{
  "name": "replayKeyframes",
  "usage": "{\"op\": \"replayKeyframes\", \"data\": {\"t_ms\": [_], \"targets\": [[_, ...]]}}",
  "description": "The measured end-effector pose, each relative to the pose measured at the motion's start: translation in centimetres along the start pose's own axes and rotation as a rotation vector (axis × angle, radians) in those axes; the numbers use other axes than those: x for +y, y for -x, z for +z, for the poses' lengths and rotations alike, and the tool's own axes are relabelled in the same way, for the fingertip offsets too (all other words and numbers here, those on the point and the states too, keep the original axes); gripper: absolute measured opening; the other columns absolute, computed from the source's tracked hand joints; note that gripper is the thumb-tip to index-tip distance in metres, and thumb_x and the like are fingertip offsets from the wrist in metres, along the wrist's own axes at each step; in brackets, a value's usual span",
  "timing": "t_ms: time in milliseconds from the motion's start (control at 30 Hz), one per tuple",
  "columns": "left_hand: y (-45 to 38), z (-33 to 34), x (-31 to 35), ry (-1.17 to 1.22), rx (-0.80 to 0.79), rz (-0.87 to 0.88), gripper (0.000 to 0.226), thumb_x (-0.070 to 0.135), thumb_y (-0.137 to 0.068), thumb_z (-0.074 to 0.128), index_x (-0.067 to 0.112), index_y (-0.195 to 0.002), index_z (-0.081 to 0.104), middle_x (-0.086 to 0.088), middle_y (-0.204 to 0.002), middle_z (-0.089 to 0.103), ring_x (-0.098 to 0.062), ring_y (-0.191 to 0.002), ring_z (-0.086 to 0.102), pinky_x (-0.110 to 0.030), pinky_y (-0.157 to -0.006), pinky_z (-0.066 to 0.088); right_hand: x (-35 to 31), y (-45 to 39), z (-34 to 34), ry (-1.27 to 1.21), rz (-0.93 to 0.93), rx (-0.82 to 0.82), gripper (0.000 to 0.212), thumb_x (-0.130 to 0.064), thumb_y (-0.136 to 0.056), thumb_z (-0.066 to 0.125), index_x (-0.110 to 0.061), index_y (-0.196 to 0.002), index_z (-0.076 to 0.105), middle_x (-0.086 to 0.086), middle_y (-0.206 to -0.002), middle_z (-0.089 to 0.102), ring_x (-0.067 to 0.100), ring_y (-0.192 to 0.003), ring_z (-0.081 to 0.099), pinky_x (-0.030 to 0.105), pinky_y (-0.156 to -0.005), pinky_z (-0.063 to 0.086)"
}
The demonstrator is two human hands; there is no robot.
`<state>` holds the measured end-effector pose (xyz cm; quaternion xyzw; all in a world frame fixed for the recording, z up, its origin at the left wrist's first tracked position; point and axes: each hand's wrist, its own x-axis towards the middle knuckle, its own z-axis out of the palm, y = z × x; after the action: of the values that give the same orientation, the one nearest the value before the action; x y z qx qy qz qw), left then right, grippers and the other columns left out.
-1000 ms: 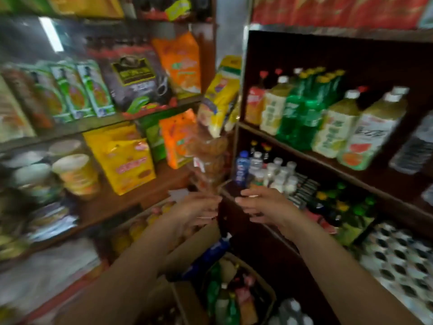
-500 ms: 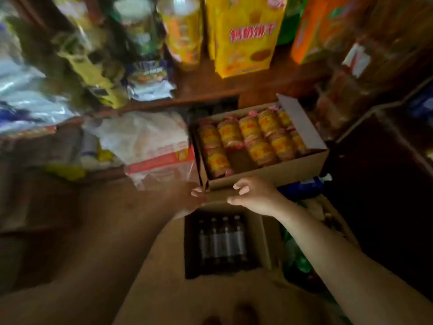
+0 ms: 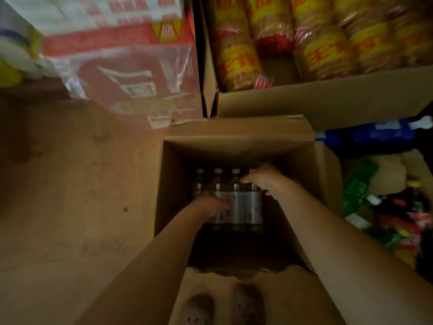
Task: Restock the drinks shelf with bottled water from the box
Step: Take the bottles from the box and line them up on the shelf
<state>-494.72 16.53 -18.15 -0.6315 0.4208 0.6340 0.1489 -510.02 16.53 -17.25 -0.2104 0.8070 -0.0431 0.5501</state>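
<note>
nearest of all are two pale perforated clogs (image 3: 223,308), toes at the near flap (image 3: 257,299) of an open cardboard box (image 3: 328,184) on the floor. both forearms reach down into it. the left hand (image 3: 210,205) is low on the left of the row of water bottles (image 3: 237,202), fingers curled against a labelled bottle; it is dim and blurred there, so i cannot tell if it truly grips. the right hand (image 3: 262,179) lies over the top of the rightmost bottle, fingers bent round its neck and holding it.

four white-capped bottles stand upright side by side in the far half of the box; the near half is dark, and what lies there is too dim to make out. the side walls stand close to both wrists, and the far flap (image 3: 239,134) tilts up behind the caps.

to the left the bare brown floor (image 3: 70,195) lies wide. to the right, hard against the box wall, is a heap of colourful packets and bottles (image 3: 386,219), with a blue pack (image 3: 365,137) just behind it.

beyond the far flap, a larger carton (image 3: 328,99) of biscuit rolls in yellow and red wrappers (image 3: 239,48) overhangs that edge. left of it sits a red and white case in clear plastic (image 3: 131,66), touching the box's far left corner.
</note>
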Motion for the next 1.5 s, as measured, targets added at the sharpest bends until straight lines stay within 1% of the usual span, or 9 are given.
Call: {"op": "replayKeyframes", "data": {"t_ms": [100, 233, 633, 767, 867, 1067, 1167, 1333, 1500], "targets": [[-4.1, 2.1, -1.9, -0.024, -0.040, -0.052, 0.056, 0.017, -0.079, 0.073, 0.014, -0.131, 0.051, -0.007, -0.124, 0.060, -0.025, -0.113, 0.058, -0.041, -0.096, 0.050, 1.6, -4.9, 1.9, -0.039, 0.016, 0.028, 0.053, -0.020, -0.082, 0.073, -0.006, -0.128, 0.051, 0.008, -0.130, 0.054, 0.029, -0.119, 0.053, 0.032, -0.093, 0.045], [-8.0, 5.2, -3.2, -0.142, -0.157, -0.075, 0.057, 0.026, -0.084, 0.068, 0.009, -0.134, 0.048, -0.008, -0.131, 0.055, -0.019, -0.110, 0.055, -0.021, -0.090, 0.042, 3.1, -9.9, 3.9, -0.001, -0.028, 0.038, 0.052, -0.024, -0.085, 0.069, -0.006, -0.131, 0.053, 0.014, -0.137, 0.053, 0.030, -0.124, 0.052, 0.040, -0.103, 0.044], [-13.6, 10.4, -2.1, -0.435, -0.345, -0.052, 0.054, 0.032, -0.104, 0.027, 0.008, -0.150, 0.016, -0.013, -0.157, 0.018, -0.029, -0.143, 0.020, -0.037, -0.115, 0.017, 3.2, -17.2, 5.6, 0.347, 0.001, -0.062, 0.036, -0.017, -0.099, 0.048, -0.002, -0.132, 0.051, 0.018, -0.136, 0.050, 0.031, -0.123, 0.050, 0.035, -0.096, 0.043], [-13.7, 10.4, -2.4, -0.454, -0.308, -0.029, 0.055, 0.031, -0.104, 0.025, 0.007, -0.151, 0.010, -0.013, -0.158, 0.013, -0.027, -0.145, 0.015, -0.037, -0.116, 0.014, 3.7, -17.2, 5.8, 0.506, 0.015, -0.038, 0.062, -0.010, -0.089, 0.064, -0.005, -0.144, 0.035, 0.016, -0.145, 0.040, 0.032, -0.131, 0.043, 0.037, -0.103, 0.043], [-13.5, 10.5, -2.9, -0.502, -0.308, -0.022, 0.055, 0.032, -0.104, 0.026, 0.006, -0.151, 0.012, -0.014, -0.158, 0.014, -0.027, -0.145, 0.016, -0.036, -0.116, 0.014, 4.2, -17.1, 5.9, 0.410, 0.025, -0.051, 0.090, -0.006, -0.080, 0.073, -0.013, -0.151, 0.019, 0.013, -0.154, 0.027, 0.034, -0.137, 0.034, 0.043, -0.107, 0.040], [-13.5, 10.9, -2.8, -0.509, -0.267, -0.033, 0.048, 0.025, -0.103, 0.033, 0.002, -0.145, 0.032, -0.015, -0.152, 0.032, -0.030, -0.139, 0.031, -0.035, -0.111, 0.027, 6.2, -16.1, 5.7, -0.002, 0.015, 0.030, 0.083, 0.001, -0.086, 0.063, -0.003, -0.150, 0.010, 0.018, -0.153, 0.025, 0.030, -0.137, 0.033, 0.026, -0.097, 0.036], [-12.9, 10.9, -2.6, -0.427, -0.296, -0.054, 0.054, 0.030, -0.104, 0.030, 0.005, -0.150, 0.017, -0.014, -0.156, 0.021, -0.028, -0.142, 0.022, -0.035, -0.114, 0.020, 6.2, -15.8, 5.6, -0.025, 0.038, 0.054, 0.095, -0.008, -0.085, 0.069, -0.008, -0.152, 0.001, 0.014, -0.156, 0.020, 0.030, -0.140, 0.028, 0.031, -0.106, 0.032], [-11.3, 10.4, -4.0, -0.283, -0.209, -0.068, 0.057, 0.035, -0.102, 0.035, 0.011, -0.151, 0.018, -0.010, -0.156, 0.023, -0.026, -0.141, 0.026, -0.032, -0.115, 0.020, 5.9, -13.4, 5.2, -0.065, -0.045, 0.046, 0.066, 0.000, -0.085, 0.066, -0.013, -0.143, 0.038, 0.005, -0.148, 0.040, 0.023, -0.134, 0.039, 0.026, -0.106, 0.035], [-6.7, 8.0, -4.8, -0.083, -0.084, -0.003, 0.064, 0.024, -0.090, 0.062, 0.007, -0.144, 0.032, -0.013, -0.146, 0.038, -0.028, -0.130, 0.043, -0.033, -0.110, 0.036, 6.7, -7.3, 4.8, 0.068, -0.187, 0.237, 0.053, -0.011, -0.079, 0.071, -0.012, -0.125, 0.045, 0.012, -0.129, 0.054, 0.030, -0.120, 0.052, 0.034, -0.098, 0.045]]}}
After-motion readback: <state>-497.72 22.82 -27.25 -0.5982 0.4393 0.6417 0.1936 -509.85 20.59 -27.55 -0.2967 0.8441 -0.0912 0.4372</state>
